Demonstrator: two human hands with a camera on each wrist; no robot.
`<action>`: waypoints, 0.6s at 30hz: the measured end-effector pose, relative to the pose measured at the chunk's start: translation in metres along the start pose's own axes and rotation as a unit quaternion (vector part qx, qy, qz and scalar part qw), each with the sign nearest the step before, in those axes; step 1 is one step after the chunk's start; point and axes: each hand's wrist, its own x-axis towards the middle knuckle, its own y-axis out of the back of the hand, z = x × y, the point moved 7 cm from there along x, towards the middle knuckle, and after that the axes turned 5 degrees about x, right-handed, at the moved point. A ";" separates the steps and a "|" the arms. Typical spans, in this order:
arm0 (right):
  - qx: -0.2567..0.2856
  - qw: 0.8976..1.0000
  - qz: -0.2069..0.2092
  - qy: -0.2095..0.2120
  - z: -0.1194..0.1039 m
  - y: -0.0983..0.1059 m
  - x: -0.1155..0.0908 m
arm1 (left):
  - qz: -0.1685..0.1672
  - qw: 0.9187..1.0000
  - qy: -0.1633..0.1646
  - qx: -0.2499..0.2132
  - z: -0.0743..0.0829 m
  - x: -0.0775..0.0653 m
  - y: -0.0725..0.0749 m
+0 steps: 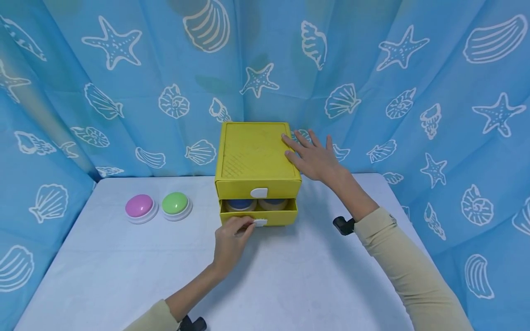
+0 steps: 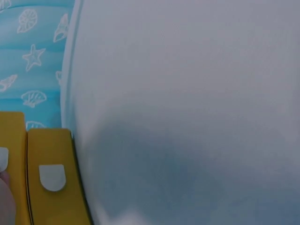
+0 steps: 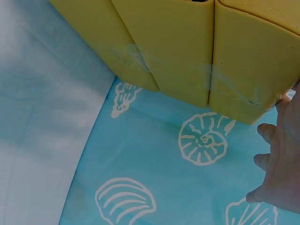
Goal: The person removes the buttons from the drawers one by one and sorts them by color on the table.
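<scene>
The left hand (image 1: 229, 243) pinches with its fingers the white tab (image 1: 260, 223) of the lower drawer (image 1: 278, 219), which stands partly out. Behind, the yellow box (image 1: 256, 151) stands on the surface (image 1: 136, 266); the right hand (image 1: 316, 160), fingers spread, touches its right edge.

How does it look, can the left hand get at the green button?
Likely yes: nothing stands between the left hand and the green button, though that hand must first release the white drawer tab it pinches.
</scene>
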 end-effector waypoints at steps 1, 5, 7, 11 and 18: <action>0.000 1.000 0.000 0.000 0.000 0.000 0.000 | -0.001 1.000 0.000 0.000 0.001 -0.002 0.001; 0.001 1.000 -0.002 -0.001 0.000 0.000 0.000 | -0.012 1.000 -0.003 -0.002 0.006 -0.010 0.004; 0.001 1.000 -0.002 -0.001 0.000 0.000 0.000 | -0.017 1.000 -0.010 0.001 0.010 -0.014 0.006; 0.002 1.000 -0.002 -0.001 0.000 0.000 0.000 | -0.020 0.999 -0.027 0.004 0.019 -0.021 0.011; 0.004 1.000 -0.002 -0.001 0.000 0.001 0.000 | -0.022 0.999 -0.032 0.013 0.029 -0.033 0.017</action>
